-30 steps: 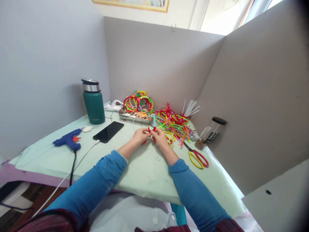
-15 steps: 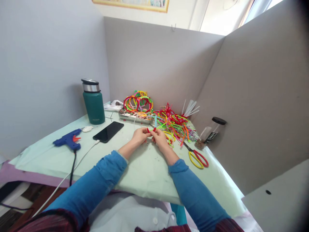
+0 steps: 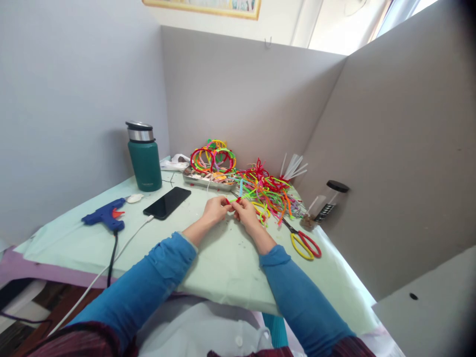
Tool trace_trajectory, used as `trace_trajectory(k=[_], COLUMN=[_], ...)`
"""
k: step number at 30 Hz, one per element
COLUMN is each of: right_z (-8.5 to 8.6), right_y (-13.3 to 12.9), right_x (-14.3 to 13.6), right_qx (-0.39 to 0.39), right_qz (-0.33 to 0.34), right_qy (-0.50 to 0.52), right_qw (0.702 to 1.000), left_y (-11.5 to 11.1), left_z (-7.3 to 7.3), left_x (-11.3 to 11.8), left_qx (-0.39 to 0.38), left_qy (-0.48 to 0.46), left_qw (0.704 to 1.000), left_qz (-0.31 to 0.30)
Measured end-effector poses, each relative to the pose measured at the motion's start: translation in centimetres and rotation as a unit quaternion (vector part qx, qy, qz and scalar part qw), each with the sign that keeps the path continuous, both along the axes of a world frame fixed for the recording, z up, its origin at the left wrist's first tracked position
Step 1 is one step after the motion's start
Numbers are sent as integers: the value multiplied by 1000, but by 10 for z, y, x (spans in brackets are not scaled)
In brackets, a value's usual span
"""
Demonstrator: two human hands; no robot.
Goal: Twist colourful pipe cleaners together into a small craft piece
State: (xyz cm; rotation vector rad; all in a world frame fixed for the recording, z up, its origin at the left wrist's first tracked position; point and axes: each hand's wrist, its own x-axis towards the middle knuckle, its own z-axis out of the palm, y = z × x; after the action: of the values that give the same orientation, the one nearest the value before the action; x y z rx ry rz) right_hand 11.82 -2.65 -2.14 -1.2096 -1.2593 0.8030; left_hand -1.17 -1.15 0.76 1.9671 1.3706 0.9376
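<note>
Your hands have barely moved; the change is at the fingertips, where the red bits sit slightly wider apart than a second ago, with a thin green strand now showing between them. That reads as a small adjustment of the grip, with the piece still being worked. Your left hand (image 3: 215, 210) and right hand (image 3: 246, 212) nearly meet over the middle of the tabletop (image 3: 230, 270), fingers pinched closed on the small red-and-green fuzzy piece (image 3: 238, 200); its exact shape is hidden by your fingers.

Just beyond, toward the far edge, lie the loose fuzzy stems (image 3: 260, 184) and the metal tray (image 3: 219, 186), with coloured rings (image 3: 212, 161) above it. The scissors (image 3: 304, 243) rest near the right edge, the glue gun (image 3: 106, 215) toward the left.
</note>
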Motion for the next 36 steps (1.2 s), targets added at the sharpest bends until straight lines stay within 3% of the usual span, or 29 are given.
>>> trace_trajectory(k=[16,36], right_z=[1,-1], right_y=[-1,1], right_x=[1,2], right_qx=[11,8], right_qz=[46,37], right_qy=[42,44], right_qw=[998,998], left_y=[-2,6], left_z=[3,-5], left_x=[1,1], left_qx=[23,33], left_qy=[-7,12], left_qw=[1000,999], left_qz=[-11,-25])
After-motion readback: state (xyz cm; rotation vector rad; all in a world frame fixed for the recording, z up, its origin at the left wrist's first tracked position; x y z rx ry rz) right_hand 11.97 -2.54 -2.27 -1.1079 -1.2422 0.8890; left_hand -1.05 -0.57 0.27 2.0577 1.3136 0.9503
